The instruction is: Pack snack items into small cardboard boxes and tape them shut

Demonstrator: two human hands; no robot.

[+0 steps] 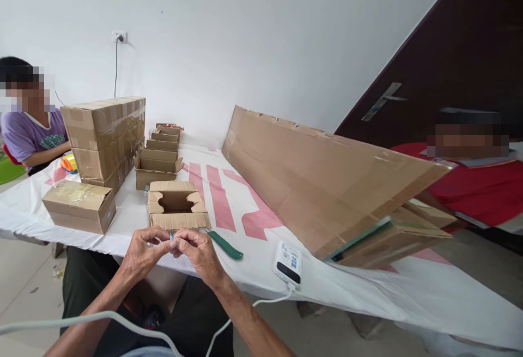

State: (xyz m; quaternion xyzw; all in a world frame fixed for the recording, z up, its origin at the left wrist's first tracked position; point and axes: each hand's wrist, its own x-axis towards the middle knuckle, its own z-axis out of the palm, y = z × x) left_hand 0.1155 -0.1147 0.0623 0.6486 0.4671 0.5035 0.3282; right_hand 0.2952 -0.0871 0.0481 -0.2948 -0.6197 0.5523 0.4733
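Observation:
My left hand (144,250) and my right hand (199,249) meet at the table's near edge, fingertips pinched together on a tiny blue-tipped item (171,236) too small to name. Just beyond them stands an open small cardboard box (177,205) with its flaps folded in. A green-handled tool (224,244) lies on the cloth right of my right hand.
A white power bank (288,262) with a cable lies near the edge. A long cardboard sheet (322,174) leans across the right. Stacked taped boxes (104,133), a sealed box (79,205) and a row of open boxes (159,162) stand left. A person in purple (30,133) sits far left; another in red (482,182) at right.

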